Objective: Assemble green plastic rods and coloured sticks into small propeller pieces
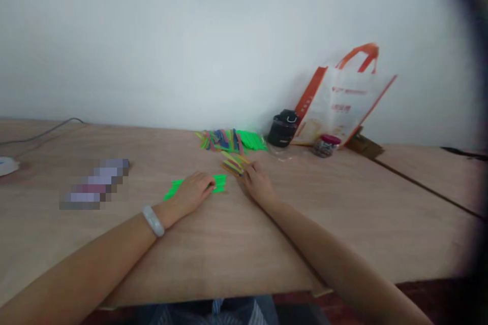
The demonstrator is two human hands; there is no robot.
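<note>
My left hand (pixel 192 192) lies on a small heap of bright green sticks (pixel 220 183) on the wooden table (pixel 229 244), fingers curled over them. A pale bangle sits on that wrist. My right hand (pixel 257 181) reaches to a little bundle of mixed-colour sticks (pixel 233 162) and its fingertips touch or pinch them; the blur hides the grip. Behind lies a bigger pile of coloured sticks (pixel 223 140) with more green sticks (pixel 252 139) beside it.
Against the white wall stand a black lidded jar (pixel 282 128), a small red-capped jar (pixel 325 145) and an orange-and-white shopping bag (pixel 343 99). A blurred-out flat object (pixel 95 184) lies at the left. A cable (pixel 41 133) and a white thing (pixel 5 165) are far left.
</note>
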